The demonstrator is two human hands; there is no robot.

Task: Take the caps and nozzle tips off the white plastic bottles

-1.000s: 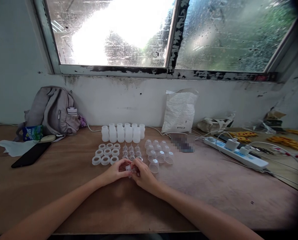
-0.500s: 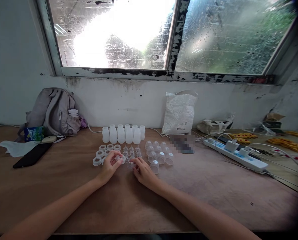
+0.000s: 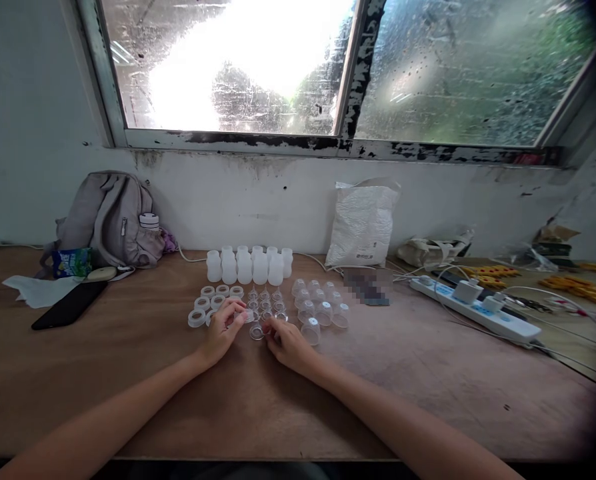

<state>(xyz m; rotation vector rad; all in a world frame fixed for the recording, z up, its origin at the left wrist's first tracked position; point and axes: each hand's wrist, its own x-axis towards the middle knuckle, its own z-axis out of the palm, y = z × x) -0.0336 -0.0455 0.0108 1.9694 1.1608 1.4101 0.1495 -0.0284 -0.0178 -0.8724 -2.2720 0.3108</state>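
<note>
A translucent screw ring [image 3: 246, 315] is pinched in the fingers of my left hand [image 3: 224, 332], just above the table. My right hand [image 3: 289, 341] is curled beside it, thumb and fingertips closed at the right edge of a clear bottle teat [image 3: 257, 331]. Behind my hands, several more clear teats [image 3: 265, 298] stand in rows. White rings [image 3: 197, 318] lie in rows to the left, partly covered by my left hand. To the right are rows of clear dome caps [image 3: 323, 313], one of them close to my right hand. Frosted white baby bottles [image 3: 245, 268] stand at the back.
A grey backpack [image 3: 109, 220], a black phone [image 3: 69, 305] and a white tissue [image 3: 41, 293] are at the left. A white plastic mailer bag [image 3: 364, 223] leans on the wall. A power strip [image 3: 473, 308] with plugs and cables lies to the right, near yellow objects [image 3: 575, 288].
My left hand has turned slightly, lowering the ring a little. My right fingertips have shifted, and the teat beside them now shows more clearly. The camera view has shifted slightly.
</note>
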